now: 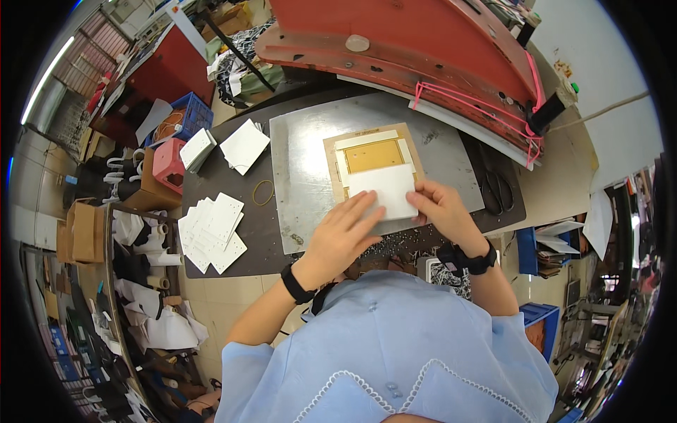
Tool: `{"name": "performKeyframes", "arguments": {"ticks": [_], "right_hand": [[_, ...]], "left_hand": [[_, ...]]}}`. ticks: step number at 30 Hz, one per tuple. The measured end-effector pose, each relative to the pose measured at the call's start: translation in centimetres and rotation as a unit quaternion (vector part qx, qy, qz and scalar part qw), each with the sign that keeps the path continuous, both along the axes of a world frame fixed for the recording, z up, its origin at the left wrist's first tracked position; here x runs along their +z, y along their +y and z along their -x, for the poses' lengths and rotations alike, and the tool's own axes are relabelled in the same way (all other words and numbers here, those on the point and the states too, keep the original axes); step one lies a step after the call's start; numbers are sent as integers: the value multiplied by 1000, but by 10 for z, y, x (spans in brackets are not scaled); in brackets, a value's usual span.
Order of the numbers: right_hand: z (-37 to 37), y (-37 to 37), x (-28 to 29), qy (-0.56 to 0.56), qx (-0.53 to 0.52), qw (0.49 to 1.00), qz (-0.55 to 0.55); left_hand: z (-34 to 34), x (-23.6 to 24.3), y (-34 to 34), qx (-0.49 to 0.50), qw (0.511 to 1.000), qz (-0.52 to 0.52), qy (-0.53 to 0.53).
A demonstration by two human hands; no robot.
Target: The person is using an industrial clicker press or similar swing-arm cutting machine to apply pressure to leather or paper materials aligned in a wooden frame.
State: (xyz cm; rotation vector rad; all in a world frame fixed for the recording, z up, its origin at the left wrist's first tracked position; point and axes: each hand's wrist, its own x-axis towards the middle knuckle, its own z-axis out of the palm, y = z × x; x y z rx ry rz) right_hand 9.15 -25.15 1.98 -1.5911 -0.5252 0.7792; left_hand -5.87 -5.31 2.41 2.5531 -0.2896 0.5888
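Observation:
A square white sheet lies over the near part of a tan board. The board carries a yellow panel framed by pale strips, and its near end is hidden under the sheet. Spread fingers of my left hand rest on the sheet's near left part. At the right edge my right hand pinches the sheet, thumb on top and fingers partly hidden below. All this sits on a grey metal plate.
Above the plate's far side looms a red machine arm with pink cord strung along it. Fanned white cards and two further stacks lie left, near a rubber band. Black scissors lie right. Dark scraps litter the near edge.

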Motion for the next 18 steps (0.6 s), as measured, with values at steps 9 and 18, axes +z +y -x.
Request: {"name": "performKeyframes", "arguments": {"ticks": [9,18], "right_hand": [[-53,39,-22,0,-62,998,-21],[-63,39,-26,21,-62,998,-15]], "left_hand": [[-34,-20,45,105,991,72,30],[-45,-30,46,92,990,85,57]]}}
